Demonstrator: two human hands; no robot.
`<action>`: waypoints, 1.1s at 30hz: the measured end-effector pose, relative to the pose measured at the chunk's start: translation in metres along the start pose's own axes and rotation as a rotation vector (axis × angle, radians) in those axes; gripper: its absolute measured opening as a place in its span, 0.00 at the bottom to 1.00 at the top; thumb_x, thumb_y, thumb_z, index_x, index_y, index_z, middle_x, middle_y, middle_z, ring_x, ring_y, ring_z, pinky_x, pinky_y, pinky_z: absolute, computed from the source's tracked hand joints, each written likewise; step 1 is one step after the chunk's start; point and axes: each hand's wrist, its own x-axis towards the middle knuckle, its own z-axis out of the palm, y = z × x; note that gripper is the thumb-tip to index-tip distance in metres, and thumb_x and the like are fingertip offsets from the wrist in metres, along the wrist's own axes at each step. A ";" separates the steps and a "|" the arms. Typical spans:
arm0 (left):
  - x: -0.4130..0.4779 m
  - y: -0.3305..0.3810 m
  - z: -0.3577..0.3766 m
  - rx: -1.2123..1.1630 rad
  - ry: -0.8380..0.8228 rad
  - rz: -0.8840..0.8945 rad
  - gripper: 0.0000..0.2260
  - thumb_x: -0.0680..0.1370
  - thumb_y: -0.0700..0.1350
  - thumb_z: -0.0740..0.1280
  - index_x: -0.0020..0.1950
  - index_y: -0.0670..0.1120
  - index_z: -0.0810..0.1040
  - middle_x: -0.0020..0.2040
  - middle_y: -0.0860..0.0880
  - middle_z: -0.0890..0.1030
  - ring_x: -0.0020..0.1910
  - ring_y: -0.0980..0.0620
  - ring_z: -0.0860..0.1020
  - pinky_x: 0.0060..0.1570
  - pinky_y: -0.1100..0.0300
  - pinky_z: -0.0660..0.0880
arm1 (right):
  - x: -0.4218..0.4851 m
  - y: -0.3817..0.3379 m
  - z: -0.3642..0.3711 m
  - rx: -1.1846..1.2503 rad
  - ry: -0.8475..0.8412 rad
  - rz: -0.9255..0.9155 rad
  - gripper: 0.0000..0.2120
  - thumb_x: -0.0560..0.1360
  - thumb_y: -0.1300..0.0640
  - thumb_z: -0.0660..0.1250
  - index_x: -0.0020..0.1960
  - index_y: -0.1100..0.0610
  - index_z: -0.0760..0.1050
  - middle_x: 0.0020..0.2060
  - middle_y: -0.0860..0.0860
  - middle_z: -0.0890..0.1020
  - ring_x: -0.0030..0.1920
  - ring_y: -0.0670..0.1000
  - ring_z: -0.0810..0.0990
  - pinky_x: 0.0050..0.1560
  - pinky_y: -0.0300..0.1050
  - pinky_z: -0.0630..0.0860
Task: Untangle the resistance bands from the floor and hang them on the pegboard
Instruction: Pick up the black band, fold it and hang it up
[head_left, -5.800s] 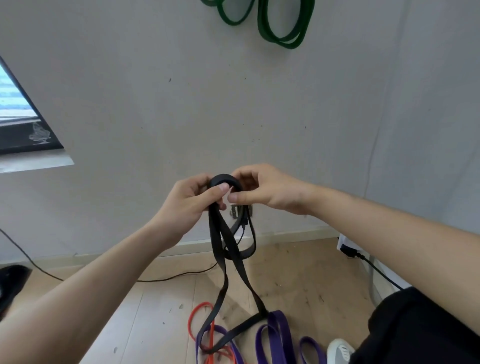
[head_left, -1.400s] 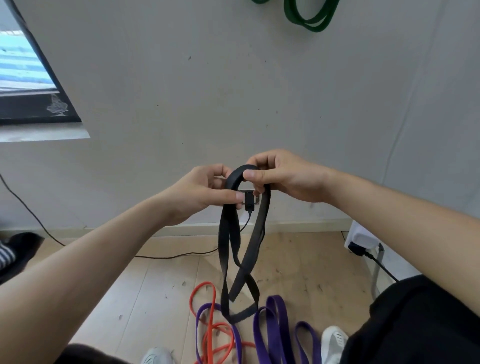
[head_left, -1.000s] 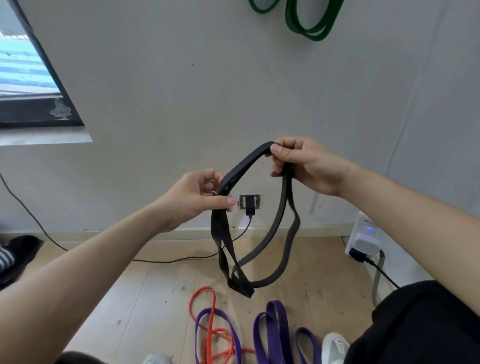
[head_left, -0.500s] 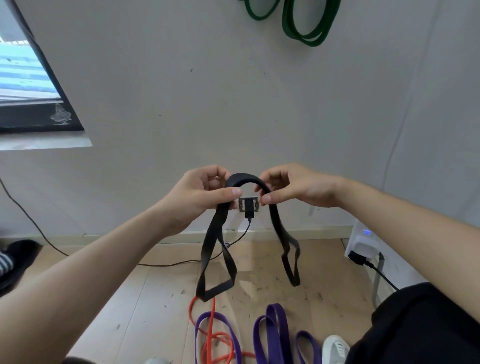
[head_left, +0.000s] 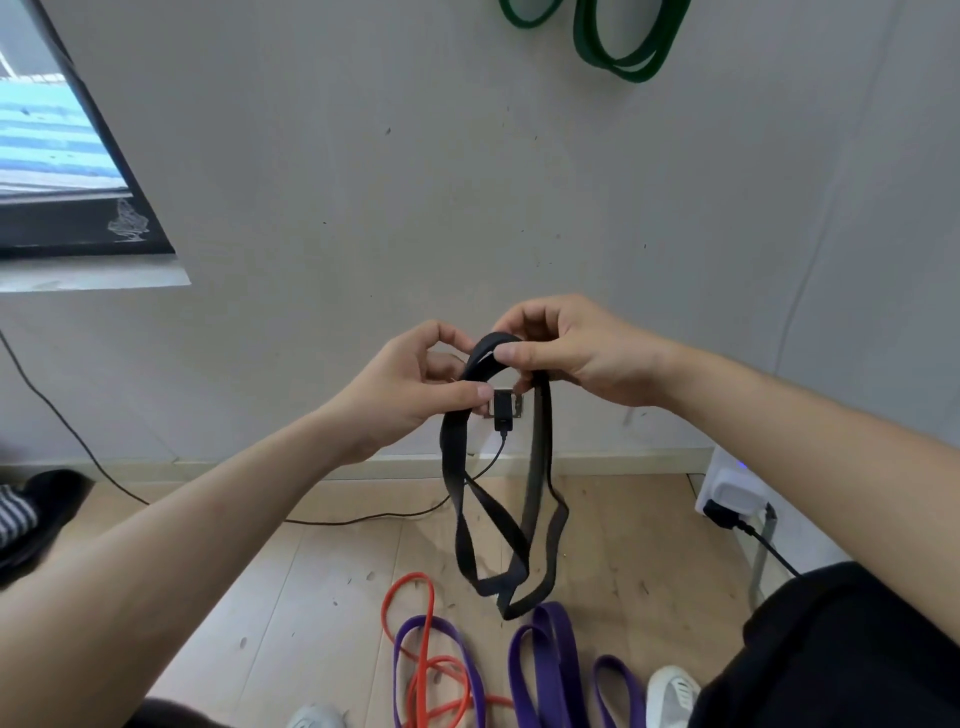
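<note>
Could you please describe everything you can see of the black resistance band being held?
The black band is a flat, matte, rubbery-looking loop. The left hand pinches its left strand and the right hand pinches its arched top. Its strands hang down, crossing and twisting near the bottom, and end close to the purple bands lying below.

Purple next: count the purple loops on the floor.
3: left loop overlapping the orange band, doubled middle loop, small right loop by the white shoe. The frame cuts them off; some may join.
</note>
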 end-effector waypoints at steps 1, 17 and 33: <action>0.000 0.000 0.000 0.013 -0.006 -0.002 0.15 0.75 0.36 0.74 0.58 0.42 0.75 0.43 0.42 0.86 0.44 0.47 0.86 0.52 0.54 0.81 | -0.001 0.000 -0.001 0.011 -0.008 0.002 0.04 0.77 0.62 0.68 0.52 0.59 0.79 0.45 0.60 0.77 0.40 0.49 0.78 0.44 0.41 0.78; -0.008 -0.006 -0.009 0.037 0.120 0.099 0.14 0.73 0.44 0.76 0.59 0.47 0.83 0.50 0.42 0.87 0.48 0.38 0.85 0.52 0.50 0.83 | -0.009 0.007 -0.022 -0.107 0.047 0.035 0.15 0.73 0.56 0.73 0.58 0.58 0.80 0.36 0.48 0.78 0.36 0.47 0.74 0.38 0.44 0.73; -0.008 0.001 -0.008 0.009 0.066 0.048 0.08 0.74 0.37 0.75 0.52 0.39 0.82 0.46 0.45 0.85 0.45 0.48 0.84 0.53 0.53 0.81 | -0.006 -0.004 -0.003 -0.186 0.124 -0.083 0.09 0.74 0.64 0.73 0.54 0.61 0.82 0.37 0.66 0.80 0.30 0.51 0.77 0.32 0.41 0.75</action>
